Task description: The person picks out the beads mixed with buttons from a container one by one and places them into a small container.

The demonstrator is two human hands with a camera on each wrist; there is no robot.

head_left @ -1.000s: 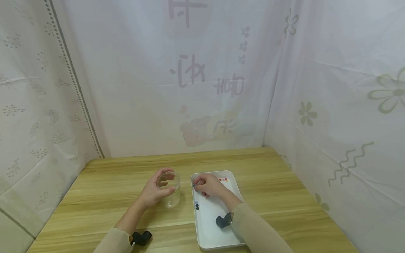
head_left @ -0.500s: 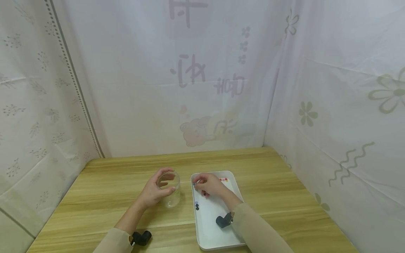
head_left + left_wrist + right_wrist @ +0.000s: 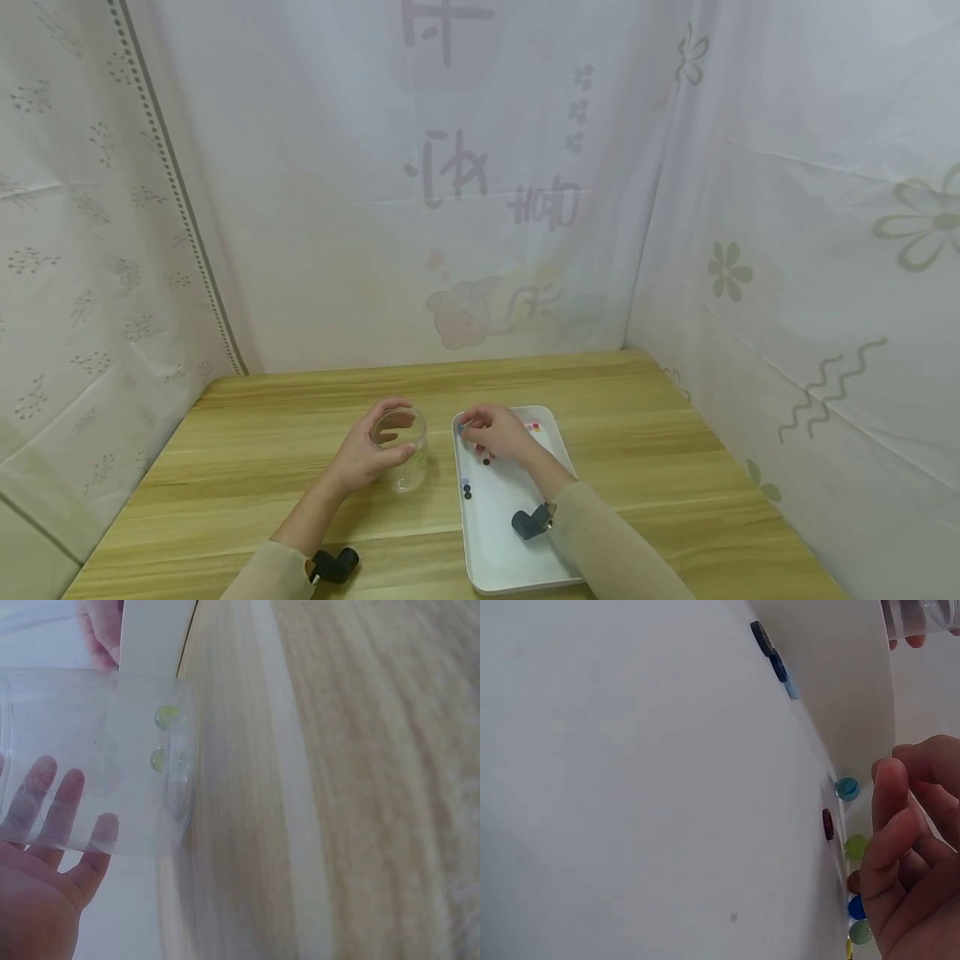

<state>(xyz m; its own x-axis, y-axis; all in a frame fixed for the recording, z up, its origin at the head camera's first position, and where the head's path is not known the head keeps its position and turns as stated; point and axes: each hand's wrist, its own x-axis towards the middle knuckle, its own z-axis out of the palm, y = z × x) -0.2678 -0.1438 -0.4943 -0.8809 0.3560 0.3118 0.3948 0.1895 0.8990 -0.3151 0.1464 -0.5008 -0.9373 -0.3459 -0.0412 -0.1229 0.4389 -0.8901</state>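
My left hand (image 3: 366, 450) grips a clear plastic cup (image 3: 405, 475) on the table, left of a white tray (image 3: 517, 558). Through the cup's wall, two yellow-green marbles (image 3: 166, 717) show near its base in the left wrist view. Over the tray's far left corner is my right hand (image 3: 498, 433), fingers bent, with thumb and fingertips close together; I cannot tell whether something small is pinched there. A teal marble (image 3: 847, 788) lies just beside those fingertips. Green (image 3: 856, 847) and blue marbles (image 3: 857, 906) sit along the tray's far wall, partly behind the fingers.
Dark discs (image 3: 467, 492) and a light blue one lie by the tray's left wall. A dark red disc (image 3: 486, 462) lies under my right hand; red, pink and yellow discs (image 3: 534, 427) are at the far right. Printed curtains (image 3: 337, 250) surround the wooden table (image 3: 645, 467).
My right hand has shifted slightly toward the tray's far end, and the teal marble and dark red disc show more plainly. The left hand and cup have stayed put.
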